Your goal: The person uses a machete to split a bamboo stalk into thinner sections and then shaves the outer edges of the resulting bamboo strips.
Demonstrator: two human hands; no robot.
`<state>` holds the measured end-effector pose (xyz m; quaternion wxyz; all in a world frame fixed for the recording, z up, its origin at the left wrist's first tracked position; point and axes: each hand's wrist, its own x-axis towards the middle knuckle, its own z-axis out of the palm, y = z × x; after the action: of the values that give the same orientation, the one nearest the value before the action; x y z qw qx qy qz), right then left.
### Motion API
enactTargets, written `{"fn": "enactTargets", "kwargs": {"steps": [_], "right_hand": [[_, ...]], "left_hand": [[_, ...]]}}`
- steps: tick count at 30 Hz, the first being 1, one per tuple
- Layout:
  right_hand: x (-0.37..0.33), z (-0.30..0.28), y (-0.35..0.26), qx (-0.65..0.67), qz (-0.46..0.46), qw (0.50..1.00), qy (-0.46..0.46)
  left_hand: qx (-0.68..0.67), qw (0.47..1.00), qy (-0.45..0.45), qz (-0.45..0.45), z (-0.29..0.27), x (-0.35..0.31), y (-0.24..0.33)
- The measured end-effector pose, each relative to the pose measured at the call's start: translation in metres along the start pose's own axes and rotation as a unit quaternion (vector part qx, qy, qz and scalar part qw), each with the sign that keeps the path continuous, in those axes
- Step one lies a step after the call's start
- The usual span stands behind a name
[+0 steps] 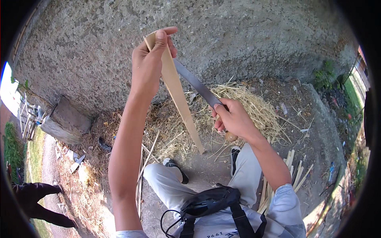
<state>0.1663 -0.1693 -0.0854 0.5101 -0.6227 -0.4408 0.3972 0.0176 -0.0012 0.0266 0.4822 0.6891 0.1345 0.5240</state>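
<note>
My left hand (pixel 152 55) is raised and closed around the top of a long, pale split strip, bamboo by its look (pixel 176 89). The strip slants down to the right, and its lower end is near the ground between my feet. In my right hand (pixel 231 119) is a long-bladed knife (pixel 196 85), its rounded wooden handle end (pixel 231 136) showing below my fist. The blade points up and to the left, and its tip passes behind the strip near my left hand. Whether the blade touches the strip I cannot tell.
A heap of thin pale shavings (pixel 252 109) lies at the foot of the rough wall (pixel 238 35). Split strips (pixel 295 172) lie on the ground to my right, others at left. A concrete block (pixel 68 119) stands at left. Another person's dark-clothed legs (pixel 43 202) show at lower left.
</note>
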Motion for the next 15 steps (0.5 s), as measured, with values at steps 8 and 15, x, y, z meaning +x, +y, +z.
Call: {"fn": "enactTargets", "kwargs": {"steps": [8, 15], "right_hand": [[0.017, 0.015, -0.024, 0.035, 0.086, 0.992, -0.089], [0.022, 0.003, -0.056, 0.101, 0.075, 0.989, -0.079]], "left_hand": [[-0.130, 0.989, -0.060, -0.021, 0.015, 0.010, -0.002], [-0.162, 0.985, -0.038, -0.035, 0.023, 0.018, -0.010]]}}
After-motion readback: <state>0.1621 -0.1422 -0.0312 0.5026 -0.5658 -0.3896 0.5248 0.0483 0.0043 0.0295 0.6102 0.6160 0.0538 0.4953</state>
